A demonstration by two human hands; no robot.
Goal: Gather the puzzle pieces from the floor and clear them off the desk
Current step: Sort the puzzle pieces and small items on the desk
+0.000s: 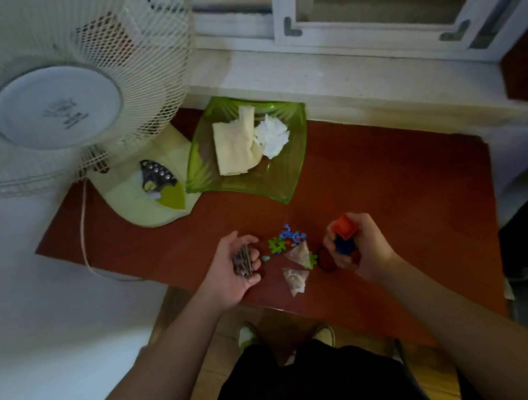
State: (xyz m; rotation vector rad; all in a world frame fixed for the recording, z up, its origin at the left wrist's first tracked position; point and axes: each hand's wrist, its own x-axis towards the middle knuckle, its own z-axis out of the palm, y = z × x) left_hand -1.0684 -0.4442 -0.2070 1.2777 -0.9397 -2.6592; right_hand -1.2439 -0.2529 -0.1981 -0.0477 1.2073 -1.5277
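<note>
My left hand [232,273] is palm up over the front edge of the red-brown desk [391,187], fingers curled round a bunch of thin grey pieces [244,263]. My right hand [358,244] grips an orange block [345,227] stacked with a blue block [345,246]. Between the hands lie small puzzle pieces: a green one [276,245], a blue one [291,233], a tiny teal one [266,258]. Two clear triangular sachets [296,279] lie among them.
A green glass dish [208,160] holding folded paper and a crumpled tissue sits at the back of the desk. A white table fan [56,104] with its base and cord stands on the left. A window sill runs behind. My feet show on the floor below.
</note>
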